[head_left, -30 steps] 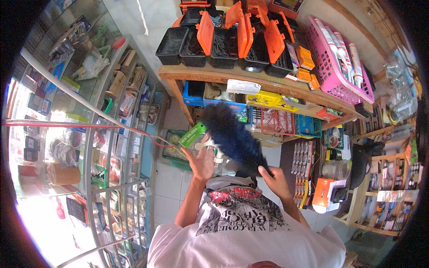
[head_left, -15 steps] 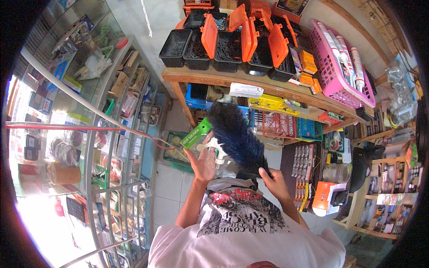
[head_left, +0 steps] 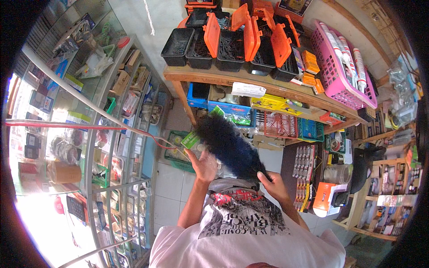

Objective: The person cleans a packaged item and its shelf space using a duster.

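A dark blue-black fluffy duster (head_left: 234, 149) slants across in front of me. My right hand (head_left: 272, 183) is closed around its near end. My left hand (head_left: 205, 166) holds up a clear plastic pack with a green header card (head_left: 191, 140). The duster's far end lies across this pack and hides most of it, including its contents. Fingers of my left hand are partly out of sight behind the pack and bristles; its thumb points up along the card.
Ahead stands a wooden shelf (head_left: 214, 73) with black bins (head_left: 178, 47) under orange lids, and a pink basket (head_left: 344, 85) of white tubes. A glass display case (head_left: 96, 147) runs along my left. A green basket (head_left: 172, 161) is low beyond my left hand.
The duster's far end has swung left and nearer, over the pack in my left hand. White pieces in the pack that showed before are now covered.
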`<action>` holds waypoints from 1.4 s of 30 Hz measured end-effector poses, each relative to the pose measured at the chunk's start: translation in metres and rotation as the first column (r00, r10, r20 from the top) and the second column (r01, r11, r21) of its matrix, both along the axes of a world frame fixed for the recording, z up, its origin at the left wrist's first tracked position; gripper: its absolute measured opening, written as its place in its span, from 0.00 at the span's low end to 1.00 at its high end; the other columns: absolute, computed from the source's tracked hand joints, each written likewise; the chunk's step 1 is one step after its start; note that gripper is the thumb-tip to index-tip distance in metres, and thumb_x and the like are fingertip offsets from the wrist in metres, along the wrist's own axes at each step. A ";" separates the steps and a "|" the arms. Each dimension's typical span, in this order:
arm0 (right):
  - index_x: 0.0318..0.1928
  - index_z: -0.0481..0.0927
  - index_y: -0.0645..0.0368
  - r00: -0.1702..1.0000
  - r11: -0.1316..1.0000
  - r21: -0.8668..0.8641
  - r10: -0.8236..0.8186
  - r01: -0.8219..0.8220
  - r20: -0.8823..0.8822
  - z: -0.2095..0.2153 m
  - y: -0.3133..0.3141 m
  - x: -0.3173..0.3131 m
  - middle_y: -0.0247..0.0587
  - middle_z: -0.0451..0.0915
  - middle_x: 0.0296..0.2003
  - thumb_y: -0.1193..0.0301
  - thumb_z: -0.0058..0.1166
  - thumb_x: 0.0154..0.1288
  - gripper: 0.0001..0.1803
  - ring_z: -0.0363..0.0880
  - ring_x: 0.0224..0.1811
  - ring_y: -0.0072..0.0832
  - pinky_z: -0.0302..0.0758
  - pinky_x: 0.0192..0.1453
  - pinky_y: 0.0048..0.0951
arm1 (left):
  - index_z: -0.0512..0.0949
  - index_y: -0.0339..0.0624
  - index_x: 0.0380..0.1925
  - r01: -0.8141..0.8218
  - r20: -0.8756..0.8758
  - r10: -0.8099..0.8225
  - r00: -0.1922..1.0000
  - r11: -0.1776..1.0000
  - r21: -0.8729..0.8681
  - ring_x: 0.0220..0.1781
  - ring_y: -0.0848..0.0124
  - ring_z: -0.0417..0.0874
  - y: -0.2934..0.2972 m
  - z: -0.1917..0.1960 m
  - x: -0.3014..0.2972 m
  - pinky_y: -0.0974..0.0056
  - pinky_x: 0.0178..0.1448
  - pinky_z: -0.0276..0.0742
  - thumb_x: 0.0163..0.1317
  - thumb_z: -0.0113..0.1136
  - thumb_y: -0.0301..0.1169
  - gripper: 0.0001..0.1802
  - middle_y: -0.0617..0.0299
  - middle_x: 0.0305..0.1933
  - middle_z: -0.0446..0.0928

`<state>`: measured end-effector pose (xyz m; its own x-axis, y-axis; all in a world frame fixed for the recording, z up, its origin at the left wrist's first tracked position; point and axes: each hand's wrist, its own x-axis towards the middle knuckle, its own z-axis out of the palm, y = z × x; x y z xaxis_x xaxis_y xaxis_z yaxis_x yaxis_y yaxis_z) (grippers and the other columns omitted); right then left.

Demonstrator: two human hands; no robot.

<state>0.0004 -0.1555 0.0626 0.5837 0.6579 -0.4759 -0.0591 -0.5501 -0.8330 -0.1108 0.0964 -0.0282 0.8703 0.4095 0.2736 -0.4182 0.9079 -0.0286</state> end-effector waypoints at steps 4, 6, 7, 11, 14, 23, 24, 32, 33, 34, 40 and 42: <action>0.39 0.84 0.69 0.997 0.997 -0.012 0.079 -0.079 0.007 -0.001 0.000 -0.001 0.34 0.83 0.28 0.54 0.57 0.73 0.25 0.74 0.34 0.18 0.75 0.42 0.26 | 0.69 0.47 0.66 -0.102 -0.485 0.118 0.866 0.993 0.060 0.47 0.67 0.78 -0.013 0.023 0.001 0.61 0.52 0.75 0.62 0.42 0.74 0.48 0.61 0.48 0.79; 0.38 0.84 0.68 0.988 0.994 0.005 0.104 -0.105 0.112 -0.002 -0.001 0.000 0.34 0.82 0.27 0.53 0.56 0.73 0.25 0.74 0.33 0.18 0.74 0.41 0.27 | 0.68 0.46 0.67 -0.188 -0.482 0.229 0.846 0.973 0.133 0.51 0.67 0.78 -0.009 0.023 0.008 0.61 0.55 0.74 0.61 0.43 0.75 0.49 0.61 0.53 0.78; 0.38 0.84 0.67 0.997 0.997 -0.040 0.062 -0.061 0.037 -0.002 -0.001 0.000 0.34 0.81 0.26 0.53 0.56 0.73 0.25 0.73 0.33 0.18 0.74 0.41 0.27 | 0.67 0.46 0.68 -0.179 -0.419 0.193 0.887 0.981 0.074 0.53 0.67 0.78 -0.007 0.021 0.012 0.61 0.57 0.73 0.61 0.43 0.75 0.50 0.61 0.55 0.77; 0.38 0.84 0.68 0.998 0.998 -0.030 0.063 -0.063 -0.003 -0.008 0.000 0.000 0.33 0.81 0.26 0.53 0.57 0.72 0.25 0.73 0.32 0.18 0.73 0.39 0.27 | 0.65 0.46 0.70 0.053 -0.059 -0.056 0.997 0.997 -0.050 0.66 0.60 0.71 0.005 0.006 0.002 0.51 0.75 0.61 0.65 0.40 0.71 0.47 0.57 0.71 0.68; 0.37 0.84 0.68 0.999 0.999 0.037 0.014 -0.015 0.033 -0.012 0.001 -0.002 0.32 0.81 0.26 0.52 0.58 0.72 0.26 0.72 0.32 0.17 0.73 0.37 0.27 | 0.64 0.45 0.70 -0.142 -0.496 0.191 0.847 0.981 0.136 0.69 0.58 0.69 0.000 0.005 -0.002 0.50 0.75 0.60 0.57 0.40 0.79 0.55 0.56 0.71 0.69; 0.36 0.83 0.68 0.999 0.999 0.044 -0.017 0.018 -0.031 -0.014 0.001 -0.002 0.30 0.79 0.24 0.53 0.58 0.72 0.25 0.71 0.30 0.16 0.71 0.34 0.26 | 0.59 0.44 0.74 -0.049 -0.190 0.056 0.980 0.998 0.043 0.75 0.55 0.63 0.002 0.022 0.005 0.48 0.80 0.52 0.61 0.32 0.78 0.56 0.55 0.77 0.60; 0.36 0.83 0.68 0.997 0.999 0.025 -0.044 0.046 -0.070 -0.016 0.001 -0.003 0.30 0.78 0.24 0.53 0.58 0.72 0.25 0.71 0.30 0.16 0.71 0.34 0.26 | 0.58 0.44 0.74 0.023 0.008 -0.022 1.000 0.997 -0.072 0.75 0.54 0.63 0.003 0.022 0.005 0.48 0.79 0.53 0.63 0.31 0.77 0.55 0.55 0.77 0.60; 0.35 0.82 0.69 1.000 1.000 -0.009 0.000 0.000 0.000 -0.018 -0.002 -0.002 0.31 0.78 0.24 0.53 0.56 0.73 0.26 0.70 0.30 0.17 0.71 0.35 0.27 | 0.58 0.42 0.74 -0.044 -0.194 0.004 0.981 0.978 -0.203 0.73 0.55 0.66 0.006 0.040 0.011 0.48 0.78 0.54 0.62 0.34 0.77 0.56 0.52 0.74 0.65; 0.35 0.82 0.69 0.999 1.000 -0.020 0.018 -0.019 -0.035 -0.017 -0.003 -0.003 0.32 0.78 0.24 0.53 0.57 0.73 0.26 0.70 0.30 0.17 0.72 0.36 0.27 | 0.59 0.42 0.73 -0.048 -0.247 0.022 0.969 0.994 -0.099 0.73 0.55 0.66 0.007 0.043 0.013 0.47 0.78 0.54 0.62 0.35 0.77 0.55 0.53 0.74 0.65; 0.35 0.82 0.69 0.997 0.999 -0.031 0.037 -0.039 -0.070 -0.017 -0.003 -0.003 0.32 0.77 0.24 0.53 0.57 0.73 0.26 0.70 0.31 0.17 0.72 0.36 0.27 | 0.61 0.42 0.72 -0.045 -0.260 0.051 0.964 0.999 0.030 0.73 0.54 0.66 0.008 0.047 0.015 0.46 0.79 0.53 0.61 0.36 0.77 0.55 0.54 0.74 0.65; 0.36 0.84 0.68 1.000 1.000 -0.019 -0.016 0.015 -0.023 -0.015 -0.006 -0.003 0.38 0.81 0.25 0.53 0.57 0.72 0.25 0.76 0.31 0.19 0.75 0.38 0.28 | 0.55 0.49 0.75 -0.088 -0.376 0.064 0.924 0.995 -0.049 0.73 0.51 0.67 0.012 0.061 0.024 0.39 0.76 0.59 0.59 0.36 0.79 0.56 0.52 0.74 0.65; 0.37 0.84 0.68 0.996 0.991 -0.106 0.087 -0.087 -0.009 -0.014 -0.006 -0.002 0.37 0.81 0.25 0.53 0.57 0.72 0.25 0.76 0.31 0.19 0.75 0.38 0.28 | 0.59 0.49 0.74 -0.041 -0.237 0.053 0.970 0.998 0.055 0.74 0.51 0.65 0.016 0.064 0.027 0.40 0.76 0.59 0.59 0.36 0.79 0.55 0.52 0.75 0.64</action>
<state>-0.0015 -0.1619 0.0487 0.5245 0.6519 -0.5476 -0.0104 -0.6383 -0.7697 -0.0842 0.1121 0.0357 0.8931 0.4424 0.0817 -0.4495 0.8850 0.1212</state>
